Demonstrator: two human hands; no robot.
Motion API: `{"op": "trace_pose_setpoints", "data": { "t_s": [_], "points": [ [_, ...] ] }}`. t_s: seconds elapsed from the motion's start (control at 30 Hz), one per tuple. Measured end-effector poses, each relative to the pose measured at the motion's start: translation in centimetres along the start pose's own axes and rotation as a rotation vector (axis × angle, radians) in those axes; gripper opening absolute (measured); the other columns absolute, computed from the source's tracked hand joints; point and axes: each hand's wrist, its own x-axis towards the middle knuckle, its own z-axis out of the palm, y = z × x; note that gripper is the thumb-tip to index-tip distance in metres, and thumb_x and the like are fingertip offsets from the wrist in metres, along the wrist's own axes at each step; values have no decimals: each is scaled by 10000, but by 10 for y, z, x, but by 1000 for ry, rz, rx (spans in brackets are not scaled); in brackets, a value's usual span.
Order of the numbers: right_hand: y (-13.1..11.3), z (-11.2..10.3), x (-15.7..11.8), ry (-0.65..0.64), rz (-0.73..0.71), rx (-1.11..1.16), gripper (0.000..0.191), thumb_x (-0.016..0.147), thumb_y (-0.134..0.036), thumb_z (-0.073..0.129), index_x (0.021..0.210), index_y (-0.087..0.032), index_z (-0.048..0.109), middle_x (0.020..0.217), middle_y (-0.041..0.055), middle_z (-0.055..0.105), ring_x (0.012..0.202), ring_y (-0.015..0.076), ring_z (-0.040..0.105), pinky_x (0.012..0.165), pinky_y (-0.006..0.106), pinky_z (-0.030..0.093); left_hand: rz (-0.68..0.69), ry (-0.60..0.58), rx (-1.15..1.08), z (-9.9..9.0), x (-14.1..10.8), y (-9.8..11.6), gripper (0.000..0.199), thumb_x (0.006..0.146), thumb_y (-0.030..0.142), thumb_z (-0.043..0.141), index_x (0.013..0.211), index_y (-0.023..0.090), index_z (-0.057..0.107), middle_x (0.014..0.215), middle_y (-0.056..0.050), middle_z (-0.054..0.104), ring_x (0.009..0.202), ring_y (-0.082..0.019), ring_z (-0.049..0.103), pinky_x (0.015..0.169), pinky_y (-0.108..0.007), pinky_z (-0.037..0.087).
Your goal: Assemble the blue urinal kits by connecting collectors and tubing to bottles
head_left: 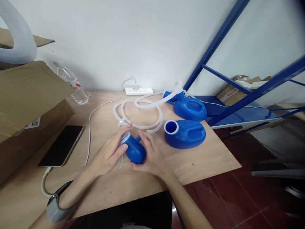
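Between my hands is a small rounded blue urinal cup [135, 152] with a short blue stem and a translucent white lid [125, 137] at its left end. My left hand [109, 152] presses on that lid, thumb along the near side and fingers over the far side. Round the closed right end curls my right hand [152, 159], its fingertips near the stem. To the right lies a blue urinal bottle [187, 136] with a white collar and an open mouth. Behind it is another blue bottle [190, 108]. A coiled translucent hose [143, 125] rests beyond my hands.
At left are an open cardboard box [28, 92], a phone [62, 146] on a cable and a water bottle [73, 84]. A power strip [138, 91] sits against the wall. Blue metal shelving [238, 111] stands right of the wooden table [214, 159].
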Motion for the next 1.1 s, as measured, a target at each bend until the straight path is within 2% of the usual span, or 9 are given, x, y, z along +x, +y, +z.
{"op": "trace_pose_setpoints", "data": {
  "t_s": [0.07, 0.17, 0.33, 0.57, 0.7, 0.8, 0.87, 0.97, 1.1],
  "points": [
    [2, -3, -1, 25, -2, 50, 1129, 758, -341, 818, 1668, -299, 150, 1563, 152, 466, 1442, 351, 501, 1175, 555, 474, 75, -112, -39, -9, -1, 1, 473, 1084, 462, 421, 1499, 270, 543, 1689, -65, 425, 1557, -283, 407, 1281, -491, 354],
    [1, -7, -3, 22, 37, 129, 1214, 712, -324, 862, 1677, -306, 126, 1555, 158, 450, 1469, 346, 469, 1173, 546, 479, 38, -161, -14, -19, 2, 3, 404, 1082, 413, 458, 1423, 292, 638, 1610, -39, 541, 1510, -265, 480, 1275, -477, 377],
    [-7, -9, 1, -194, 248, 180, 1382, 697, -366, 924, 1705, -312, -20, 1588, 169, 459, 1384, 340, 561, 1102, 534, 540, -33, -59, 108, -10, 9, 8, 427, 1062, 473, 476, 1340, 243, 706, 1418, -75, 682, 1318, -277, 636, 1171, -456, 487],
    [-19, 0, 4, -178, 272, 38, 1387, 612, -556, 969, 1704, -317, 147, 1536, 188, 543, 1278, 418, 640, 971, 567, 606, -211, 140, 284, 17, 15, 20, 440, 1063, 484, 386, 957, 200, 705, 952, -69, 698, 882, -249, 670, 825, -385, 509],
    [-23, 5, 3, 7, 439, 197, 1286, 677, -579, 925, 1688, -264, 196, 1139, 100, 756, 959, 312, 762, 845, 477, 652, -329, 164, 391, 29, 15, 26, 427, 1073, 454, 324, 830, 223, 588, 840, -61, 672, 807, -259, 653, 732, -370, 442],
    [-24, 6, 2, 80, 469, 247, 1223, 673, -558, 933, 1662, -262, 277, 931, 28, 753, 815, 270, 758, 810, 451, 655, -424, 137, 396, 32, 15, 30, 454, 1077, 481, 296, 787, 234, 543, 775, -56, 673, 747, -267, 665, 693, -372, 430],
    [-23, 6, 1, 108, 436, 253, 1143, 681, -551, 931, 1631, -287, 353, 948, 23, 762, 795, 252, 755, 801, 435, 658, -421, 138, 299, 32, 15, 31, 461, 1075, 503, 299, 854, 232, 599, 829, -65, 718, 822, -283, 703, 761, -397, 485],
    [-23, 6, -2, 165, 334, 218, 876, 763, -544, 878, 1523, -301, 518, 1072, 50, 783, 856, 242, 766, 818, 415, 662, -338, 134, 61, 33, 13, 31, 506, 1060, 536, 308, 1142, 217, 691, 1191, -100, 773, 1138, -307, 701, 1036, -479, 506],
    [-23, 8, -6, 248, 257, 176, 613, 806, -545, 840, 1329, -280, 663, 1141, 67, 795, 943, 244, 779, 845, 401, 666, -299, 85, -115, 32, 7, 29, 640, 1044, 578, 333, 1493, 184, 566, 1586, -116, 560, 1401, -320, 569, 1222, -555, 394]
  ]
}}
